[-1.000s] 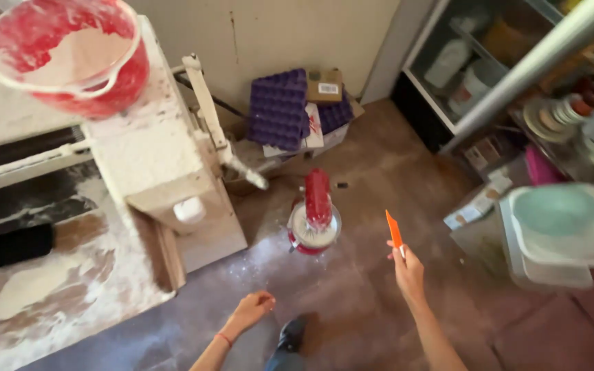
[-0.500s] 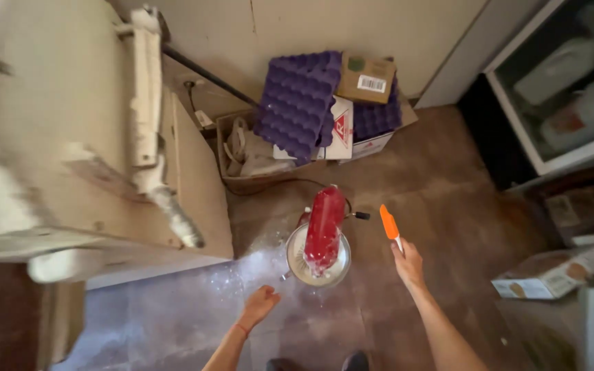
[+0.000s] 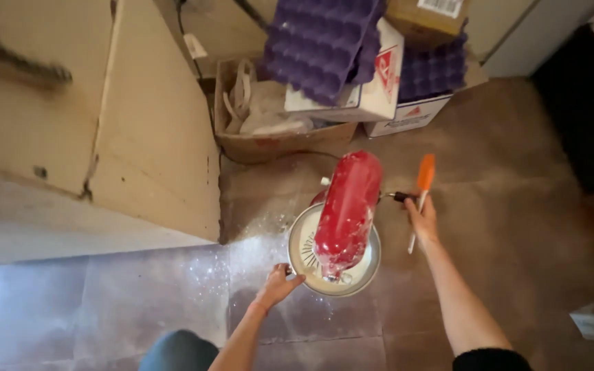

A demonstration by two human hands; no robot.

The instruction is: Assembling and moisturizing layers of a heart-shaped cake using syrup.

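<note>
A: Though blurred at the edges, plain enough: red glossy stand mixer (image 3: 346,206) on the brown tiled floor (image 3: 517,178), w/ round metal mixing bowl (image 3: 364,273) under its head. Flour dusting on the tiles just left of it.

B: Left hand (image 3: 276,285)?

A: At the bowl's near-left rim, touching it. Fingers curled round what looks like the bowl handle; can't tell how tight, too small.

B: Right hand (image 3: 424,220)?

A: Just right of the mixer, beside the black lever on its side. Pinching an orange-bladed spatula w/ pale handle (image 3: 421,196), blade up and away, handle running down across the palm. Fingertips near the lever; touching or not, can't tell.

B: Which way does the mixer lie?

A: Long axis running away from the body, tilted slightly right at the far end. Head's near end overhanging the bowl. So bowl towards the left hand, lever side towards the right. Left hand nearer the bowl, right nearer the mixer body.

B: Around it?

A: Beige cabinet side (image 3: 152,137) to the left. Beyond the mixer, open cardboard box (image 3: 269,141) w/ white cloth, purple egg trays (image 3: 317,45) stacked on white cartons (image 3: 372,96).
</note>
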